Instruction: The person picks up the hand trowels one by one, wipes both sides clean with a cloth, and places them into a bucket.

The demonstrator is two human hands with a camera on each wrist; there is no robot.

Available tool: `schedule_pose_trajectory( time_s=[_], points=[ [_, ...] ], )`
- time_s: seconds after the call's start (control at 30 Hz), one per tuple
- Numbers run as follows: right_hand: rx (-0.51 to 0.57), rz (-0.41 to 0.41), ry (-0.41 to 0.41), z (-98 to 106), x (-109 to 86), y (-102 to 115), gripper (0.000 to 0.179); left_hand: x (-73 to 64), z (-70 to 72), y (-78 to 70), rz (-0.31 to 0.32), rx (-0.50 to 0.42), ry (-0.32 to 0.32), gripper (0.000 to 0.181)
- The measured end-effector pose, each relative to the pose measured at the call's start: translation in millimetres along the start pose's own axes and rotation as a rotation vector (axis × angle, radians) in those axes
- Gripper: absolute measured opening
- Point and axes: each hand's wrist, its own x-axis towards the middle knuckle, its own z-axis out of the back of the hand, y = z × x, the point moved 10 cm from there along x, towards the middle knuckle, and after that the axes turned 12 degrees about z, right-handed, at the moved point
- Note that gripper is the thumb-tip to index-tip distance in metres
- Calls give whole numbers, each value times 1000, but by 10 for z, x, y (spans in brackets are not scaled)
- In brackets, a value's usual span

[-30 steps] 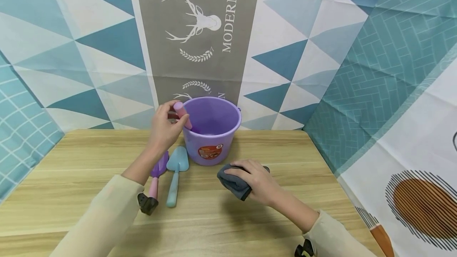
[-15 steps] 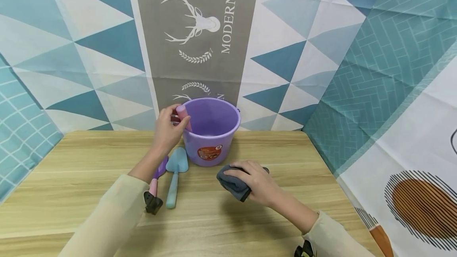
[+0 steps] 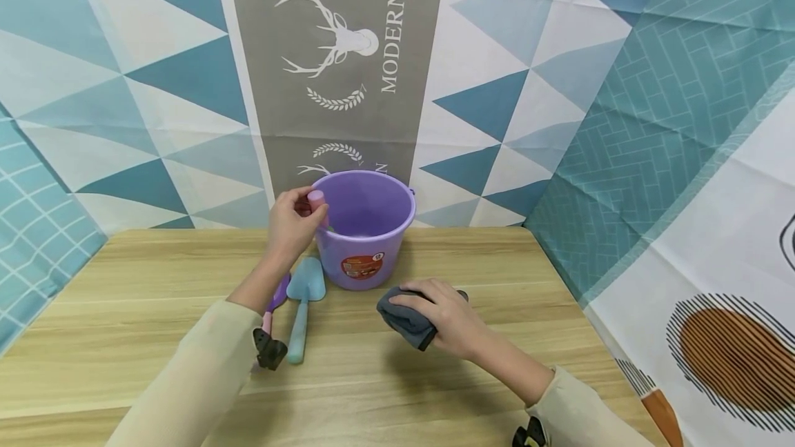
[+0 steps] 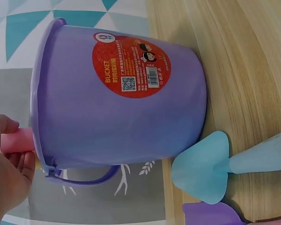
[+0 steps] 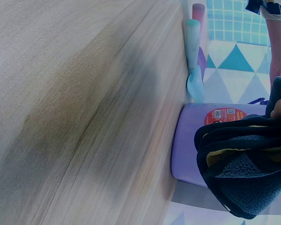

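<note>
My left hand (image 3: pixel 293 223) pinches a pink handle (image 3: pixel 317 202) at the left rim of a purple bucket (image 3: pixel 363 254). The handle's lower end goes down inside the bucket, so the kind of tool is hidden. In the left wrist view, thumb and fingers close round the pink handle (image 4: pixel 18 140) just over the rim. My right hand (image 3: pixel 444 312) grips a folded dark grey cloth (image 3: pixel 405 316) above the table, in front of the bucket and to its right. The folded layers of the cloth (image 5: pixel 246 178) show in the right wrist view.
A light blue toy trowel (image 3: pixel 302 309) lies on the wooden table (image 3: pixel 497 261) left of the bucket. Beside it is a purple scoop (image 3: pixel 281 292) with a pink handle, partly covered by the left forearm. Patterned cloth walls (image 3: pixel 484 109) stand behind the table and at both sides.
The left hand has shifted slightly down and right, and the pink handle sits lower and more upright at the bucket's rim. The right hand and the cloth have stayed in place.
</note>
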Motion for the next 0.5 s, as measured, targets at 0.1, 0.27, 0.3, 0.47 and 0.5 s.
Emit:
schedule_pose_trajectory(
  time_s=[0.1, 0.27, 0.3, 0.47, 0.5],
  points=[
    [2, -1, 2, -6, 2, -2, 44, 10, 3, 15, 6, 14, -4, 42],
    [1, -5, 5, -16, 0, -8, 45, 41, -14, 64, 25, 17, 7, 44],
    [0, -5, 5, -18, -1, -9, 45, 47, -18, 74, 28, 17, 10, 44],
    [0, -1, 7, -25, -4, -10, 45, 56, -21, 103, 40, 15, 20, 43],
    [1, 0, 7, -27, -3, -10, 44, 54, -20, 101, 40, 14, 21, 43]
  ],
)
